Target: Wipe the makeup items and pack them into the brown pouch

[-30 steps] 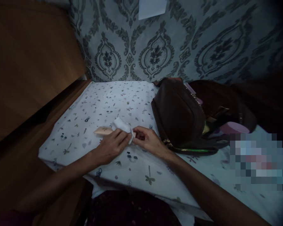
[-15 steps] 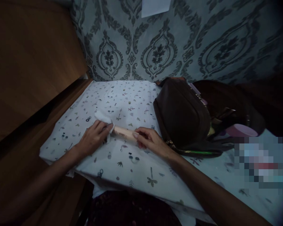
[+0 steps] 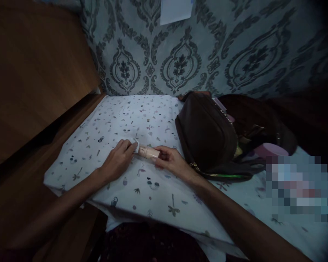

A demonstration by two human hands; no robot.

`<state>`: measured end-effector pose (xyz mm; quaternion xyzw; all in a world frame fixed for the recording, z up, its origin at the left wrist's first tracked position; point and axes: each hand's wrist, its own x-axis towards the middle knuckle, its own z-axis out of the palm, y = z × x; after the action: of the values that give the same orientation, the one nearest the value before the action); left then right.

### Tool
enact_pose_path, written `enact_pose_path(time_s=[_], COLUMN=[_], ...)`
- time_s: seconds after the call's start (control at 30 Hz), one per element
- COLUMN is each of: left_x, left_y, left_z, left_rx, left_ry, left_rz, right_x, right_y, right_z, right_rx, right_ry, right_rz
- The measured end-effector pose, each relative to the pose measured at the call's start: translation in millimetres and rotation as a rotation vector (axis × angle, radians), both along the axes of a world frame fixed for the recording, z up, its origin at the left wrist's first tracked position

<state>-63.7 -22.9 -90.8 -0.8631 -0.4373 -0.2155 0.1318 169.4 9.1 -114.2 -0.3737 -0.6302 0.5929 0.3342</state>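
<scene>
A beige cosmetic tube (image 3: pixel 148 152) with small lettering lies sideways between my two hands, just above the patterned cover. My right hand (image 3: pixel 171 160) grips its right end between thumb and fingers. A white cloth or tissue (image 3: pixel 137 146) is bunched in my left hand (image 3: pixel 122 157), whose fingers are closed and press it against the tube's left end. That end is hidden by the cloth and fingers.
On the right, a dark brown bag (image 3: pixel 210 131) lies unzipped with a pink round item (image 3: pixel 272 150) at its opening. A white cover (image 3: pixel 150 116) with small printed figures spreads beneath. A wooden panel (image 3: pixel 43 65) rises at the left; patterned wallpaper (image 3: pixel 180 65) stands behind.
My left hand has moved right along the tube, and more of the cloth is now hidden under its fingers. My right hand still holds the other end.
</scene>
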Motion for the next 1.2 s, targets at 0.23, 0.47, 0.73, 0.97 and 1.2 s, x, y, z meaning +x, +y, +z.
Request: enact_pose_path(time_s=[0.23,0.47,0.73,0.97,1.2], left_x=[38,19,-41,-31,23], left_y=[-16,-10,10,6,-14], left_z=[0.4,1.9,4.0,14.1,13.5], left_rx=[0.011,-0.01,-0.159,-0.182,-0.125], left_ry=[0.101,0.177,0.093,0.096,0.164], left_rz=[-0.119,0.008,0.272,0.271,0.074], right_x=[-3,-2,0,1,2], right_y=[-1,-3,-2,-3,-6], right_z=[-3.1,-6.0,-11.5,-13.7,-4.8], right_rx=[0.012,0.025,0.095,0.34,0.568], right_ry=[0.031,-0.007,-0.012,-0.074,-0.191], right_rz=[-0.024,-0.07,-0.098,-0.119,-0.09])
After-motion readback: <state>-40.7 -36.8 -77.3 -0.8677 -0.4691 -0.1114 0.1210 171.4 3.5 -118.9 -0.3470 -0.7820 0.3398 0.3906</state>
